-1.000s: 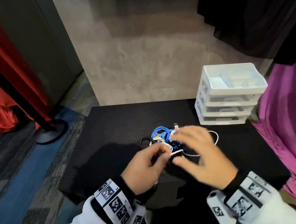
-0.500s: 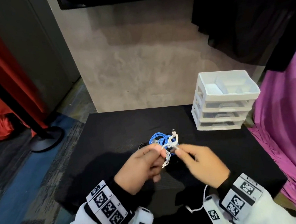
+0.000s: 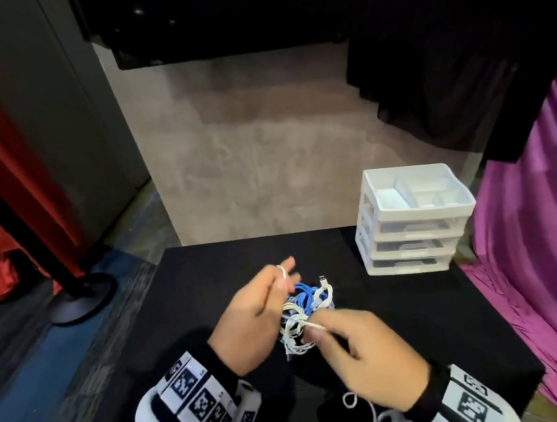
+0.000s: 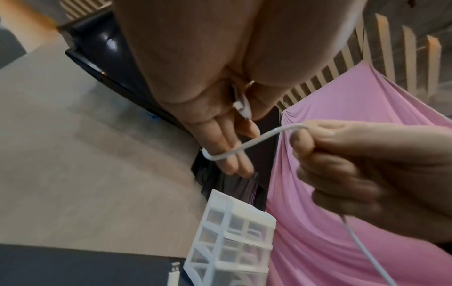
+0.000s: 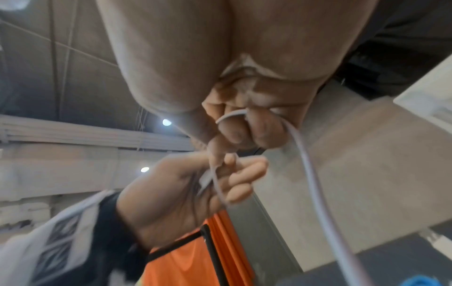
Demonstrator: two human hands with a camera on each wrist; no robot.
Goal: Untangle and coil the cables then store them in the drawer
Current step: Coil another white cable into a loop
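A tangle of blue cable (image 3: 304,296) and white cable (image 3: 295,331) lies mid-table on the black table (image 3: 209,281), with a USB plug (image 3: 323,278) sticking up. My left hand (image 3: 285,276) hovers over it, fingers (image 4: 227,152) stretched out, a turn of the white cable (image 4: 254,141) looped round them and its connector (image 4: 240,106) pinched under the thumb. My right hand (image 3: 315,327) pinches the same cable (image 5: 232,116) just right of the left hand. The free length (image 5: 318,193) hangs down from it. The white drawer unit (image 3: 409,221) stands back right, its drawers closed.
A pink cloth (image 3: 536,242) hangs along the table's right edge. A red curtain (image 3: 15,196) and a black stand base (image 3: 79,297) are on the floor to the left. A grey wall (image 3: 267,162) closes off the back.
My left fingers have straightened and now carry a loop of white cable. My right hand has drawn the cable out to the right. The view has tilted up slightly.
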